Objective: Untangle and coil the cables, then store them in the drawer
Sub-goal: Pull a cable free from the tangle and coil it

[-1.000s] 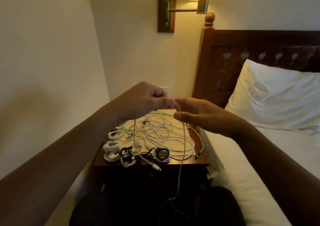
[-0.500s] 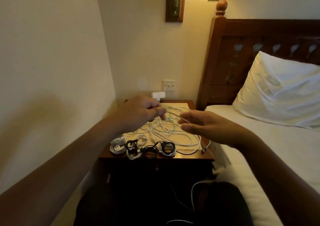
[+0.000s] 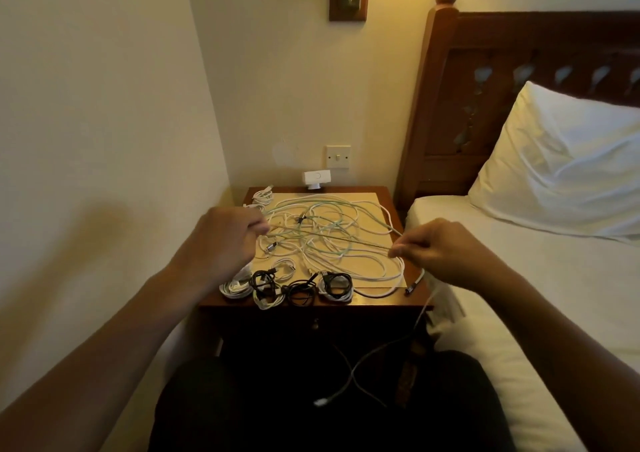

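At frame centre, the left hand (image 3: pixel 221 240) and right hand (image 3: pixel 440 251) stretch one thin cable (image 3: pixel 329 236) taut, each grip pinching it, above the tangle (image 3: pixel 322 216) on the worktop (image 3: pixel 388 196), hemmed between wall (image 3: pixel 104 122) and bed (image 3: pixel 519 278).

Both forearms bare, reaching forward. Left hand (image 3: pixel 225 240) back up, fingers curled in, fingertips pinching a thin cable (image 3: pixel 329 236). Right hand (image 3: pixel 440 251) about level with the left and well apart from it, fingers curled, pinching the same cable, which runs taut between the hands.
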Demonstrator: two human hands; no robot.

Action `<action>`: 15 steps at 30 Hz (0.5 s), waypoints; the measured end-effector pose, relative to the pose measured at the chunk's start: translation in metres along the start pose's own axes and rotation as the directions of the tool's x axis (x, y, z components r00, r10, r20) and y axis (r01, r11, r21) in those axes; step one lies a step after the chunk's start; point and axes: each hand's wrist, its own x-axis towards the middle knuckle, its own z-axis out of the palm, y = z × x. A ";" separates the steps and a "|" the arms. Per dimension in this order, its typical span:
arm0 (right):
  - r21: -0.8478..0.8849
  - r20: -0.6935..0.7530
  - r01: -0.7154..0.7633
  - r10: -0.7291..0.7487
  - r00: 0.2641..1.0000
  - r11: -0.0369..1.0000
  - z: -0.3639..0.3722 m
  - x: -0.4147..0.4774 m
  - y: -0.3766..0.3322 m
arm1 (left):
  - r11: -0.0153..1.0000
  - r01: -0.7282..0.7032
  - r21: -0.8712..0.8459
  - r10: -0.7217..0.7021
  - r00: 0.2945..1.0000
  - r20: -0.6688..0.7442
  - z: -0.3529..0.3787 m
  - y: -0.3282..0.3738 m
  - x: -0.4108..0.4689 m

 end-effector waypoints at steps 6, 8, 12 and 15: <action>0.001 -0.132 -0.113 0.112 0.985 0.994 0.037 0.010 0.049 | 0.962 -0.201 -0.186 0.173 0.973 -0.154 -0.032 0.064 -0.048; 0.017 -0.190 -0.147 0.147 0.971 0.989 0.038 0.009 0.069 | 0.959 -0.185 -0.213 0.148 0.973 -0.178 -0.045 0.064 -0.060; -0.111 -0.146 -0.283 0.266 0.953 0.953 0.041 0.001 0.108 | 0.953 -0.012 -0.304 -0.046 0.982 -0.184 -0.040 0.036 -0.063; -0.328 0.098 -0.238 0.284 0.954 0.914 0.049 -0.007 0.096 | 0.917 0.089 -0.389 -0.117 0.992 -0.051 -0.014 0.029 -0.067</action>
